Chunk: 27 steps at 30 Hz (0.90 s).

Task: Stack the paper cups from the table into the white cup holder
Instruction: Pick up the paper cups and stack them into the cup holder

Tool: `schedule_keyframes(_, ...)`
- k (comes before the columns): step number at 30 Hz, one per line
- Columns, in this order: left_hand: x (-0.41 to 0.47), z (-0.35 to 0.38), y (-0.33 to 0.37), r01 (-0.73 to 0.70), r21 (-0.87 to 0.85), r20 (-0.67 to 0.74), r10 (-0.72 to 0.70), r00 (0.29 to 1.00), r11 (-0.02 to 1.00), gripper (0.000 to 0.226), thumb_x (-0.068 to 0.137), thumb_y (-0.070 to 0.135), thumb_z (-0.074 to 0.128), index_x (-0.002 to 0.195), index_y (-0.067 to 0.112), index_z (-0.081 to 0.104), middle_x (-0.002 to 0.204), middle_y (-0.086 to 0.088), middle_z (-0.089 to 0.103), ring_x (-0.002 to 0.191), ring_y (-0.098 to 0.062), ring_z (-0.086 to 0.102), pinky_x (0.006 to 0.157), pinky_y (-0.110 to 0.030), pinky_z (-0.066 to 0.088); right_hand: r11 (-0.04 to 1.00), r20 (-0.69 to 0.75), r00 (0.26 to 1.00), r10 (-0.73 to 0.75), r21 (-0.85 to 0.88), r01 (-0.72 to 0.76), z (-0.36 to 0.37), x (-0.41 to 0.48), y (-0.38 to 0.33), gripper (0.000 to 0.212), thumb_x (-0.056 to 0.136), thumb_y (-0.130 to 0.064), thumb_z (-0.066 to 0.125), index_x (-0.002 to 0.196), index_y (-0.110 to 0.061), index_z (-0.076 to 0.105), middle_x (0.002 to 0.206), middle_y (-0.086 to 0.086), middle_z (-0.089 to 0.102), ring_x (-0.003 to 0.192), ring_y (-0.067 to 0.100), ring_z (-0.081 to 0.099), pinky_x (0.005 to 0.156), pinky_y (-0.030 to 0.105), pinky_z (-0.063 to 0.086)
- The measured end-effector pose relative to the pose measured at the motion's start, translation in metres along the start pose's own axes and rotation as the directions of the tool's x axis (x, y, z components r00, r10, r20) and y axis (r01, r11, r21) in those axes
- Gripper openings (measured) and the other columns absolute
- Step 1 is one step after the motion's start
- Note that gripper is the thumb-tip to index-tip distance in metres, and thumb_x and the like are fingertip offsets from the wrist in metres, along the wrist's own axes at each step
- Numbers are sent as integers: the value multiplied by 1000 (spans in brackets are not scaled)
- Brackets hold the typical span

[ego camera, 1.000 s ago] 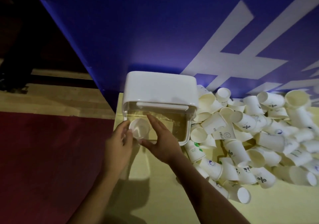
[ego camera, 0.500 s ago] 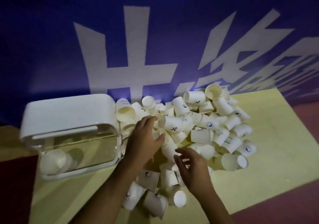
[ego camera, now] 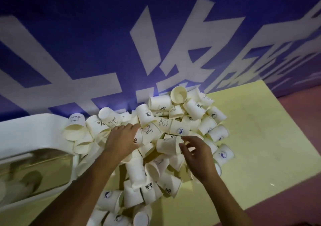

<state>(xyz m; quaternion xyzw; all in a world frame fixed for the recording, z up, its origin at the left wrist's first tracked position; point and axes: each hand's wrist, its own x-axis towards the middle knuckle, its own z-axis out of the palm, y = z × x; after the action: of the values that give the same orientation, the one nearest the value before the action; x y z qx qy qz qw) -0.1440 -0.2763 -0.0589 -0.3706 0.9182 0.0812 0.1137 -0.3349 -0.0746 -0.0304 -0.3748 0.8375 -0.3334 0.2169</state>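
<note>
Head view, inspection of the pick. My left hand (ego camera: 121,139) lies back-up on the heap, fingers stretched over a percent-marked cup (ego camera: 139,137). The thumb is hidden, so I cannot tell whether it grasps that cup or merely rests on it. My right hand (ego camera: 197,157) is released and holds nothing, its fingers loosely spread. Thumb and forefinger are poised at the near end of a sideways cup (ego camera: 167,145).

Judgement: the step in hand is drawing the next cups from the heap. To do it well I would:
- pinch each cup at the rim, not the thin wall;
- lift it clear so its neighbours do not roll toward the desk (ego camera: 251,138) edge;
- turn every mouth the same way and nest the cups before carrying them over.

Location: the paper cups (ego camera: 179,129) are heaped mid-desk against the blue banner (ego camera: 86,51). The left flank of the heap touches the white cup holder (ego camera: 26,130), which stands at the left edge of view, partly cut off. Its clear front shows a pale blurred shape inside, probably a cup.

Count:
- Hands: two.
- Holder: one.
- Desk: one.
- Loose cups: roughly forty showing, with more buried, so no exact figure is established.
- Cups inside the holder: too blurred to count.
</note>
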Motion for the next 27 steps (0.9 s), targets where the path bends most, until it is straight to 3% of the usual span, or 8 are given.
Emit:
schedule_keyframes(3,-20,-15,-4,104,-363,-51,-131,990,926,85,81,66,72,152,33,39,146,7,52,127,-21,56,103,-40,47,1000,-60,998,9,-14,-10,-11,50,0,42,91,-38,74,129,-21,65,122,-5,67,96,10,65,80,38,58)
schedule_keyframes(6,-34,-26,6,118,-739,-105,-286,952,663,76,81,52,80,146,38,44,144,12,54,126,-16,55,101,-41,50,993,-92,995,-37,-115,26,-12,110,-6,69,85,-41,80,143,-18,52,138,3,58,120,21,57,97,41,52)
schedule_keyframes(8,-35,-33,18,89,-858,-118,-361,925,506,68,81,53,78,140,40,48,137,15,58,122,-11,57,99,-40,52,968,-66,993,-99,-237,81,-5,145,-8,83,78,-41,86,147,-15,47,141,7,57,126,27,53,101,45,50)
schedule_keyframes(11,-32,-44,36,52,-933,-105,-406,908,356,63,77,70,72,130,43,52,123,24,63,110,-1,61,87,-26,52,925,15,990,-140,-355,136,5,175,-8,97,70,-42,91,150,-19,41,143,6,57,128,29,53,99,52,51)
schedule_keyframes(14,-27,-45,44,37,-953,-99,-425,900,300,61,73,71,70,123,42,52,111,33,61,99,4,59,76,-11,46,913,63,985,-162,-370,174,10,187,-7,96,70,-42,91,149,-22,41,142,5,58,126,30,53,96,52,51)
schedule_keyframes(17,-24,-40,45,65,-951,-84,-454,887,303,57,78,70,69,124,42,50,112,28,58,97,1,56,75,-18,44,928,55,989,-137,-342,148,11,192,-9,90,73,-48,87,147,-25,42,141,2,59,124,26,55,96,50,52)
schedule_keyframes(22,-26,-39,38,29,-960,-105,-454,885,278,56,77,68,66,123,41,51,120,21,62,101,0,61,77,-12,49,894,103,972,-209,-383,233,12,191,-6,96,68,-44,91,148,-22,41,142,3,59,125,28,56,95,50,53)
schedule_keyframes(27,-32,-35,28,19,-973,-89,-451,888,230,77,71,62,84,136,38,51,132,17,60,117,-9,63,92,-29,57,879,125,970,-207,-411,241,12,190,-9,85,78,-40,86,150,-24,42,148,4,55,131,29,52,104,50,48)
